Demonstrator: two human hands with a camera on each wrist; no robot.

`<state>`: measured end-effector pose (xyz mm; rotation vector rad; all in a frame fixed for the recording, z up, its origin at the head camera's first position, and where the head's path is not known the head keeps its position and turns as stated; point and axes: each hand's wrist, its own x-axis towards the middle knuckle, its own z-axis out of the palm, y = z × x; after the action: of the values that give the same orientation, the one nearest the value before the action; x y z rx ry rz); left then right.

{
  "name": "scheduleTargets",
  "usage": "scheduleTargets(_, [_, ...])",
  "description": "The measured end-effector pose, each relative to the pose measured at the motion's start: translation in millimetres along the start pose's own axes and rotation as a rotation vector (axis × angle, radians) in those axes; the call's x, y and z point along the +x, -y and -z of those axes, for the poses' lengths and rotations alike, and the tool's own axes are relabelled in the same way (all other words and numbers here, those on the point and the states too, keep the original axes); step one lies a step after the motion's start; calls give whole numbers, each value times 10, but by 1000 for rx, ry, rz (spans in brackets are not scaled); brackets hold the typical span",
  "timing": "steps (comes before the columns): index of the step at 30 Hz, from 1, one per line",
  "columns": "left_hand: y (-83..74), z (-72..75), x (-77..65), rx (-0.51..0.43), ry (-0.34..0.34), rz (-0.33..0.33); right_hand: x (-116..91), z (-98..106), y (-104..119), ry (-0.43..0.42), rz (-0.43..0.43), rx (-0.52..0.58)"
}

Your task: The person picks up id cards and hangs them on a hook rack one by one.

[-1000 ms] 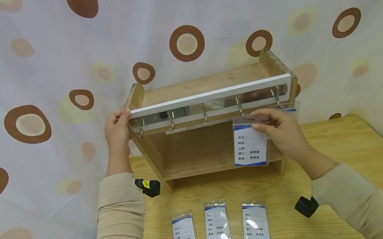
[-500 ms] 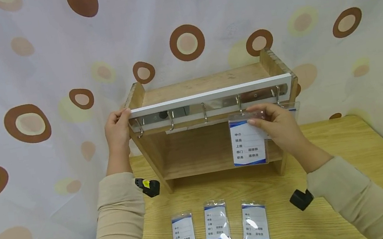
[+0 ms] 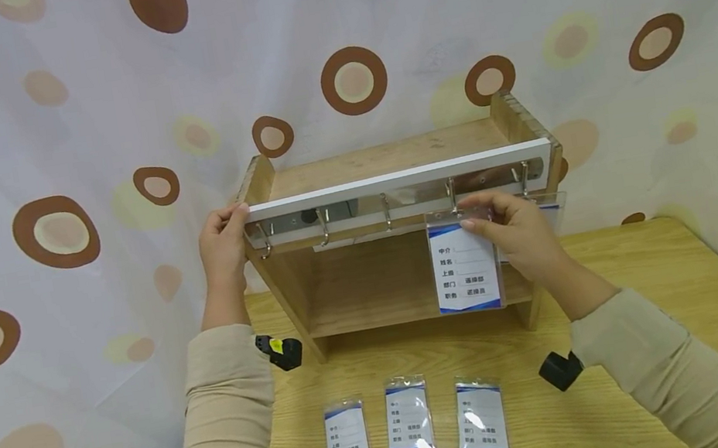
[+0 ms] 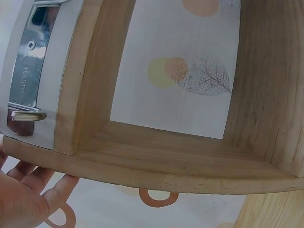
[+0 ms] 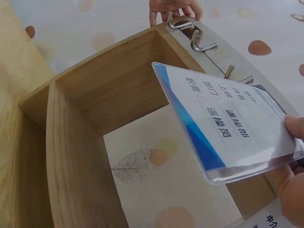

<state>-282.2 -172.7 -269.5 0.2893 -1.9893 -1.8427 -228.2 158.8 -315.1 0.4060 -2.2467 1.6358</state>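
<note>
My right hand (image 3: 521,233) pinches the top right of a clear badge holder (image 3: 466,269) with a blue-and-white card inside. Its top edge lies right at the tip of the second metal hook (image 3: 452,197) from the right. In the right wrist view the badge holder (image 5: 223,123) tilts across the open shelf front. Another badge holder (image 3: 560,204) hangs by the rightmost hook (image 3: 524,178), mostly hidden behind that hand. My left hand (image 3: 221,246) grips the upper left corner of the wooden shelf (image 3: 278,291), with the thumb by the end of the white hook rail (image 3: 353,189).
Three more badge holders lie in a row on the wooden table (image 3: 651,287): a left one (image 3: 347,440), a middle one (image 3: 407,416) and a right one (image 3: 480,420). A patterned curtain (image 3: 423,2) stands behind the shelf.
My right hand has moved slightly left and up with the badge holder, bringing its top edge to the hook. The left hand has stayed at the shelf corner.
</note>
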Motion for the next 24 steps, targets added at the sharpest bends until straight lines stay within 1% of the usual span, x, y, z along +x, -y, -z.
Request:
scheduleTargets(7, [9, -4, 1, -3, 0, 6, -12, -10, 51, -1, -46, 27])
scheduleTargets(18, [8, -3, 8, 0, -11, -5, 11, 9, 44, 51, -94, -7])
scheduleTargets(24, [15, 1, 7, -13, -7, -10, 22, 6, 42, 53, -106, -5])
